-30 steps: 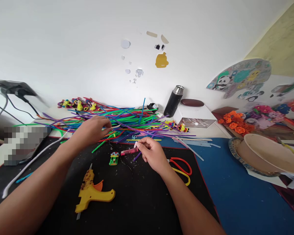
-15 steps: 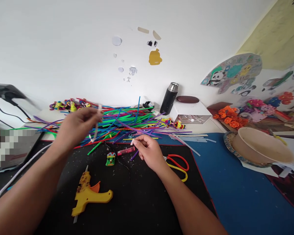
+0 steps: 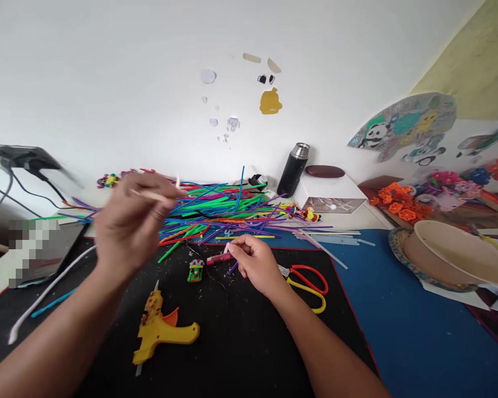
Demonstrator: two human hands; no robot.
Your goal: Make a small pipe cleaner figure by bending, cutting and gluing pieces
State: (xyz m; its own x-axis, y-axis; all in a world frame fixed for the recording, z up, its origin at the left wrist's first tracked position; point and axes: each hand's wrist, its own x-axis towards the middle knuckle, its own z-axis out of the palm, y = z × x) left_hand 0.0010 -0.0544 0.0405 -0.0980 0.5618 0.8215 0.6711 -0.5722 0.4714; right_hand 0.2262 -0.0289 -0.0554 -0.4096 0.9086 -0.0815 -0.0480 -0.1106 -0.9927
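My left hand (image 3: 135, 221) is raised at the left, fingers closed on a thin pale strip (image 3: 149, 195); motion blurs it, and I cannot make out its material. Lower and nearer the middle, my right hand (image 3: 253, 257) pinches a small whitish piece (image 3: 227, 247). Just beyond those fingertips a pink lighter (image 3: 216, 258) lies on the black mat (image 3: 232, 342). A small green figure (image 3: 195, 271) is left of the lighter. The yellow glue gun (image 3: 160, 331) rests on its side below my left hand. Scissors (image 3: 309, 284) with red and yellow handles lie beside my right wrist.
Many coloured pipe cleaners (image 3: 207, 202) are heaped along the wall. Behind them stand a black flask (image 3: 293, 170) and a white box (image 3: 332, 193). A beige bowl (image 3: 452, 249) is at the right, a laptop (image 3: 56, 249) at the left. A white cable (image 3: 45, 296) crosses the mat.
My left hand has turned, and the pale strip that hung down from its fingers now lies across them. My right hand keeps its pinch. The view has shifted slightly left.
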